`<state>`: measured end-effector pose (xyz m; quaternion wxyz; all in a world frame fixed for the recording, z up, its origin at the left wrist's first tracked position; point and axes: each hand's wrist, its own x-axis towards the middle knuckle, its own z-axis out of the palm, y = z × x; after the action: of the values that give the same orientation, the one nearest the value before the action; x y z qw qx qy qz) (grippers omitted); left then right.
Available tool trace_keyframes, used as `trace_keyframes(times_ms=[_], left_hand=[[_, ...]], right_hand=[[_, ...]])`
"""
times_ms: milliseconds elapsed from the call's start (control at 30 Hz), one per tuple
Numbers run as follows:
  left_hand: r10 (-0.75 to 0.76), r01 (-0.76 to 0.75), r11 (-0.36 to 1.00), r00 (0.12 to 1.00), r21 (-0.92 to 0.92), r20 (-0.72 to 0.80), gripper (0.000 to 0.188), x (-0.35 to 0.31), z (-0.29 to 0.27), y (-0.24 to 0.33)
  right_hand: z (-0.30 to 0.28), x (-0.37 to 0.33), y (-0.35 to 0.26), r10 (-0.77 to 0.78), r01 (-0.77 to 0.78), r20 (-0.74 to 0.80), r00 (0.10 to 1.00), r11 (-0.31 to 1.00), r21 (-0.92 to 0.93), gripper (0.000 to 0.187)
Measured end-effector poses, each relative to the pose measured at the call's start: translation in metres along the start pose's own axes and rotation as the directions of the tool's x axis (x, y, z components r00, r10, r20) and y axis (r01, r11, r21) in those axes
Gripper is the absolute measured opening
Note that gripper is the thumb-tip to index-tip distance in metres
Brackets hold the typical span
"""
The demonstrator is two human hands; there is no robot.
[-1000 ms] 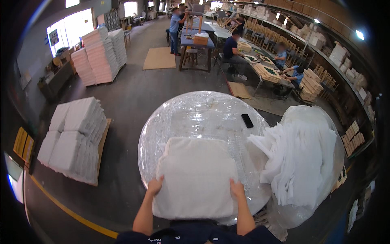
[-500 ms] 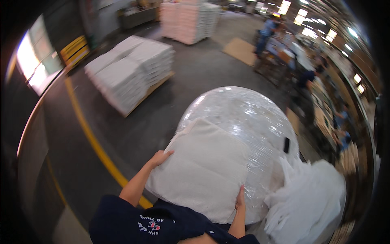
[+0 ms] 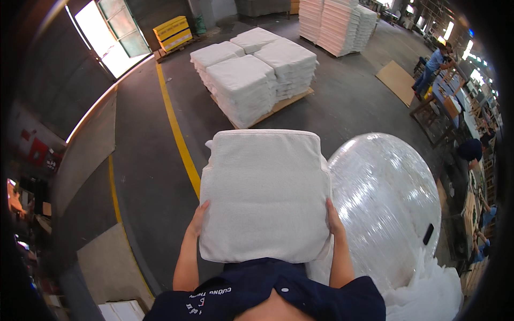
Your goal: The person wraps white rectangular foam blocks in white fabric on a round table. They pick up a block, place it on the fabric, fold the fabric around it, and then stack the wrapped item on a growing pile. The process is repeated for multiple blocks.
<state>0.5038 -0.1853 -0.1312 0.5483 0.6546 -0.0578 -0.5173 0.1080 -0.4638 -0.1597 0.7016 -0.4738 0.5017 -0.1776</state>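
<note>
I hold a light grey, squarish seat cushion [image 3: 266, 195] in front of my body, with what looks like the edge of another layer showing beneath it. My left hand [image 3: 199, 216] grips its left side and my right hand [image 3: 335, 216] its right side. The fingers of both hands are partly hidden under the cushion. To the right stands a round table [image 3: 380, 198] wrapped in clear film, with a small black object [image 3: 428, 234] lying on it. Crumpled white plastic sheeting [image 3: 428, 291] hangs at its near right.
Ahead, stacks of similar cushions [image 3: 241, 75] sit on a pallet [image 3: 292, 107]. Taller white stacks [image 3: 334, 27] rise behind. A yellow line [image 3: 176, 128] runs along the floor at left, toward a yellow box [image 3: 172, 33]. A person [image 3: 431, 67] works at far right near a brown board [image 3: 395, 83].
The cushion has come off the wrapped table and is now held in front of me, left of it. My view has turned left, so the pallet stacks lie straight ahead.
</note>
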Motion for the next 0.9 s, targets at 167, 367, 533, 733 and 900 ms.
trace_keyframes(times_ms=[167,367,533,733,900], left_hand=[[0.073,-0.076,0.992,0.997,-0.103,-0.036,0.079,0.079,-0.084,0.081],[0.012,-0.023,0.986,0.998,-0.168,-0.066,0.08,0.157,-0.145,0.162],[0.072,-0.091,0.978,0.992,-0.187,-0.104,0.083,0.249,-0.205,0.246],[0.122,-0.159,0.939,0.983,-0.304,-0.137,0.092,0.348,-0.265,0.352],[0.137,-0.261,0.92,0.913,-0.291,-0.384,0.093,0.404,-0.329,0.392]], right_hand=[[0.112,0.12,-0.061,-0.081,0.077,0.104,0.991,0.996,0.04,0.088],[0.21,0.219,-0.117,-0.15,0.147,0.166,0.975,0.989,0.034,0.085],[0.296,0.333,-0.185,-0.168,0.165,0.215,0.962,0.986,0.032,0.085],[0.436,0.488,-0.314,-0.175,0.208,0.303,0.937,0.975,-0.081,0.073],[0.559,0.582,-0.408,-0.047,0.173,0.417,0.908,0.947,-0.27,0.073]])
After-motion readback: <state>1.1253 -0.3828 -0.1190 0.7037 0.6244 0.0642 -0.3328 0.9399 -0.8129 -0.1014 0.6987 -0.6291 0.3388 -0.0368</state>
